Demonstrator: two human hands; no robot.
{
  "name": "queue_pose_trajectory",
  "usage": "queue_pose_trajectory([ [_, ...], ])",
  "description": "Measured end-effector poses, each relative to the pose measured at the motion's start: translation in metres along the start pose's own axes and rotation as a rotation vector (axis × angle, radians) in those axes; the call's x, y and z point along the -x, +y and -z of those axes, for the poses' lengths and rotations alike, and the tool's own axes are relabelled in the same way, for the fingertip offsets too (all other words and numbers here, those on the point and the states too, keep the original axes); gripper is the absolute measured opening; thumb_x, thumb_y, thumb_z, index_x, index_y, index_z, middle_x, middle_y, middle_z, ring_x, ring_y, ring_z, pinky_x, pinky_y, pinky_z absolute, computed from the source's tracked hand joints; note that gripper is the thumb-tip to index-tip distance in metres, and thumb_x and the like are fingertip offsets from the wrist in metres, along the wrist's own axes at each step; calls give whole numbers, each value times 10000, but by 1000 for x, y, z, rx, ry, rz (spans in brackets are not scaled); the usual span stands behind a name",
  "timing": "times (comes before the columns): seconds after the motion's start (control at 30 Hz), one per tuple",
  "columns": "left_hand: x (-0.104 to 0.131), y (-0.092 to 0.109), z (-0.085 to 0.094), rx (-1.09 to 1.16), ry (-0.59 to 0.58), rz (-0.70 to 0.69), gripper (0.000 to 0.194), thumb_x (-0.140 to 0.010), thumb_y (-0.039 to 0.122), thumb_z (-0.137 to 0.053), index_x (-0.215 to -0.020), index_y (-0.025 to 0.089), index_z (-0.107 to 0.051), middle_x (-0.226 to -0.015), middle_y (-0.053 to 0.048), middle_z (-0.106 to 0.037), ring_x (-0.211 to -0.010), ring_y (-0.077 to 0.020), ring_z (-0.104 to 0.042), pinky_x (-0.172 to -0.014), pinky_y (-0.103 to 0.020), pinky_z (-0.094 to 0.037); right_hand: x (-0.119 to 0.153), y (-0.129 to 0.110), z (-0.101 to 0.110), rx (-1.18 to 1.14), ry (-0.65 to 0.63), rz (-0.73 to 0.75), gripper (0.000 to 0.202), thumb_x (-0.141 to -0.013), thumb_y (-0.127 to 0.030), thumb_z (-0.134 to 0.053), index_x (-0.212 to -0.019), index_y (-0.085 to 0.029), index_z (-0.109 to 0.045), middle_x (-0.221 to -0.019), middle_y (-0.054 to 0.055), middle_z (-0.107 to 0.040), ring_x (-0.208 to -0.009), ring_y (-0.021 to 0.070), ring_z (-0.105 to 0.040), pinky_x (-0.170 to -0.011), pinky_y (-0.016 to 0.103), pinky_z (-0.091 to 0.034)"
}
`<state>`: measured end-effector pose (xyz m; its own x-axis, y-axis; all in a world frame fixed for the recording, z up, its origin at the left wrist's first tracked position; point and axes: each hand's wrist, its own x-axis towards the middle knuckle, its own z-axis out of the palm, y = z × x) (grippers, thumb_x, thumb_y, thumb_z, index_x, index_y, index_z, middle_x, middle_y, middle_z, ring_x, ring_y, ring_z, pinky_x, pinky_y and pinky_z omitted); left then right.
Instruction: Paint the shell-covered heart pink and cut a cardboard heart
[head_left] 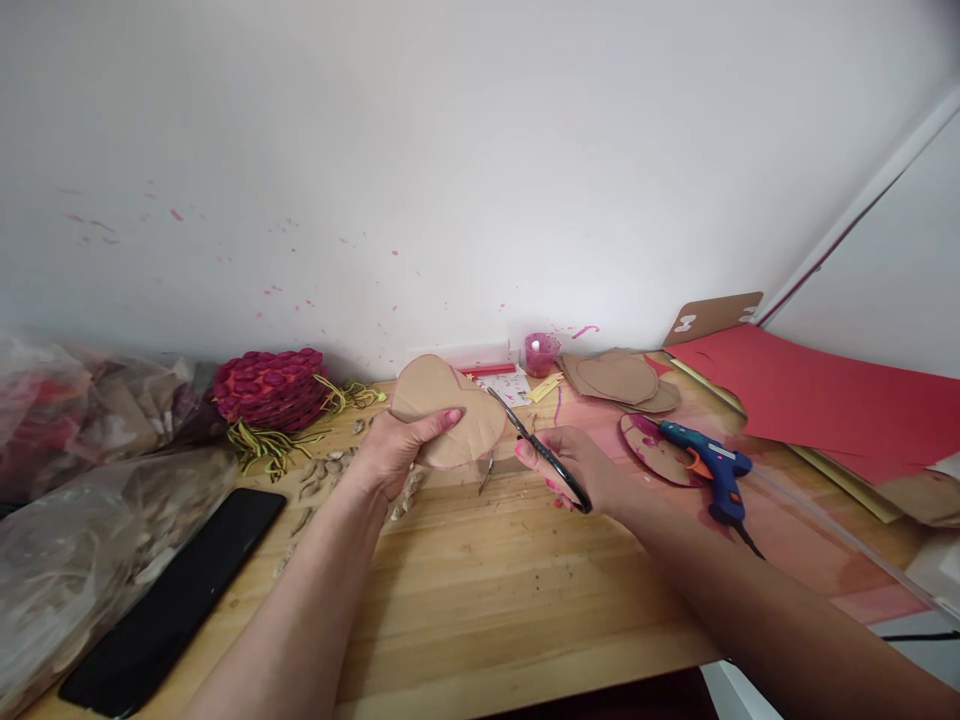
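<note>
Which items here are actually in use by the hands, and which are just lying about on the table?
In use:
- cardboard heart, held by the left hand
- scissors, in the right hand, blades at the heart's edge

Lying about:
- blue glue gun
- black phone
- red paper sheet
- pink cup
- stacked cardboard hearts

Two hands (394, 450) (577, 465), one pair of scissors (536, 445), one glue gun (712, 470), one phone (176, 600), one pink cup (541, 354), two plastic bags (82, 560) (67, 400) on the workbench.
</note>
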<state>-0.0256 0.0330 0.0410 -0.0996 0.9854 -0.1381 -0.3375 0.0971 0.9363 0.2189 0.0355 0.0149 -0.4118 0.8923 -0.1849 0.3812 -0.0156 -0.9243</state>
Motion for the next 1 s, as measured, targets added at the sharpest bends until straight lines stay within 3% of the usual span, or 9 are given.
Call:
queue_pose_trajectory([
  [0.17,3,-2,-7,16,-37,12,662,-496,240,-976,-1111,137,-754,-1074,-144,-789,-901,-268,-760,-756,-332,-640,-5,-5,0,-174,7,-15,498,-763,-628,-736,-698,-209,-475,-491,-82,-460,-351,84,-435,-339,221,-390],
  [0.33,8,-14,-18,-35,-119,80,647,-482,278,-989,-1073,135,-768,-1090,-148,-787,-940,-270,-751,-819,-350,-620,-9,-12,1,-182,31,30,444,-700,-561,-795,-765,-178,-578,-597,-39,-592,-379,75,-500,-320,184,-332],
  [0.4,6,-18,-17,-73,-123,109,593,-524,347,-977,-1035,121,-776,-1008,-145,-796,-869,-258,-748,-752,-340,-614,-9,-15,1,-166,57,44,423,-696,-535,-797,-755,-177,-581,-594,-32,-600,-403,82,-527,-338,180,-336],
  [0.5,1,-19,-12,-21,-28,45,491,-577,471,-937,-867,109,-775,-749,-82,-755,-623,-163,-668,-546,-250,-535,-7,-17,2,-168,125,82,406,-706,-518,-783,-714,-181,-557,-563,-30,-582,-408,81,-518,-364,186,-351],
  [0.57,-3,-16,-8,43,46,-42,442,-554,454,-947,-763,120,-749,-650,-21,-691,-525,-94,-572,-479,-196,-461,-7,-18,2,-184,149,111,399,-708,-510,-781,-709,-176,-563,-577,-19,-592,-408,77,-512,-374,192,-356],
  [0.7,-6,-12,-5,74,90,-77,446,-511,395,-965,-783,115,-749,-694,-12,-693,-547,-73,-567,-507,-180,-473,-8,-16,2,-190,172,127,373,-735,-503,-761,-753,-170,-592,-617,1,-620,-426,84,-524,-386,202,-369],
  [0.87,-8,-12,-2,134,255,-99,433,-519,329,-958,-825,126,-728,-746,-10,-716,-606,-68,-625,-547,-150,-496,-7,-16,2,-206,252,143,396,-724,-509,-774,-718,-181,-552,-583,-16,-607,-421,82,-518,-395,203,-372],
  [1.0,-9,-12,-3,171,230,-95,408,-576,298,-927,-886,126,-726,-806,-28,-736,-639,-81,-650,-565,-165,-521,-6,-17,0,-241,265,160,402,-725,-507,-781,-694,-185,-542,-539,-31,-580,-419,86,-518,-400,201,-371],
])
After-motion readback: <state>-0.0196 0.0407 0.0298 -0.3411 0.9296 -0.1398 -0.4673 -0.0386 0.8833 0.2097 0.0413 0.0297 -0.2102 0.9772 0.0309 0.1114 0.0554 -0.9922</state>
